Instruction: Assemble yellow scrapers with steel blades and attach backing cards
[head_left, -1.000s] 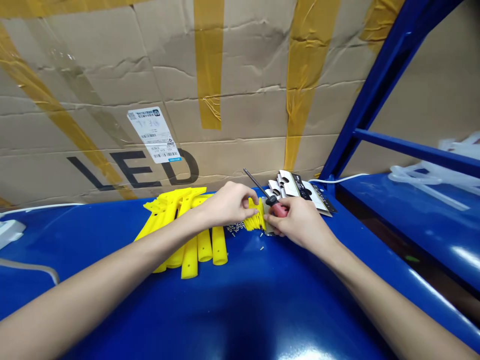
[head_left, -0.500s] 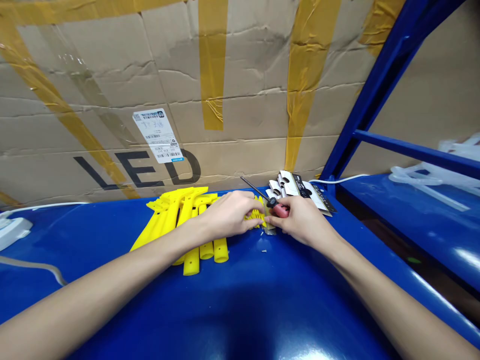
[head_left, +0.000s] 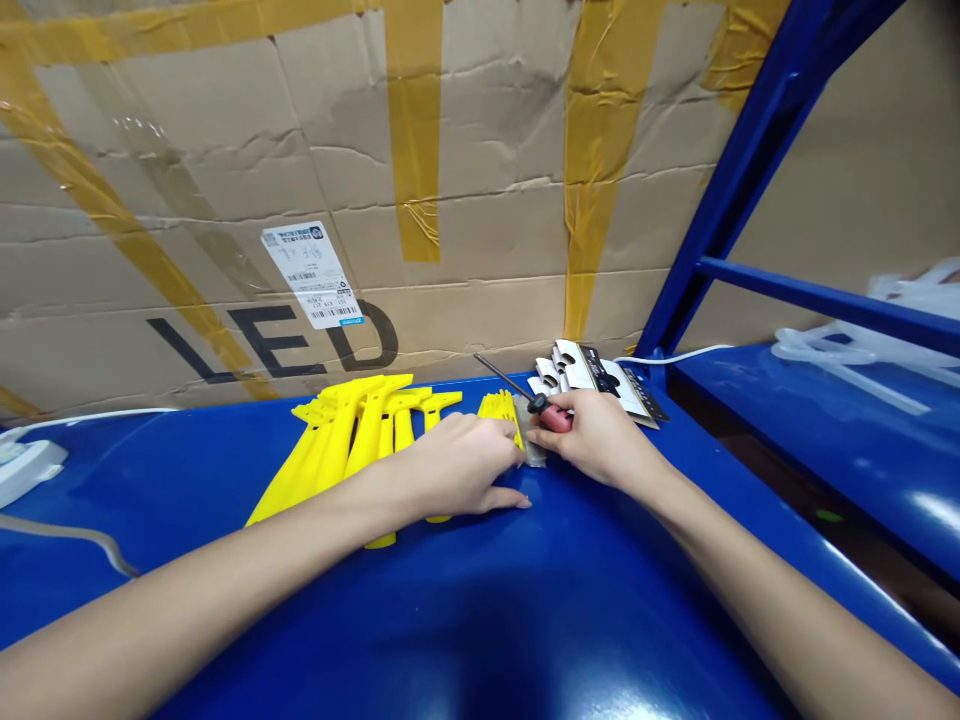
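Note:
My right hand (head_left: 607,435) is closed around the red handle of a screwdriver (head_left: 553,416), its shaft pointing up and left. Its fingertips touch a small clear bag (head_left: 533,446). Over the blue table, my left hand (head_left: 469,462) has its thumb spread away from its fingers, palm down, beside small yellow parts (head_left: 499,408); nothing shows in its grip. Long yellow tubular pieces (head_left: 341,430) lie in a pile left of it, partly hidden by the hand and forearm. White and black cards (head_left: 585,370) lie behind my right hand.
A large taped cardboard box (head_left: 495,250) stands along the back of the blue table (head_left: 480,620). At the right rises a blue metal frame (head_left: 720,210). A white device (head_left: 30,465) and cables lie at the left, translucent strips (head_left: 847,365) at the far right.
My left hand has moved slightly down, off the small yellow parts, and its thumb has opened away from the fingers. The small screws on the table are now hidden. My right hand still holds the screwdriver.

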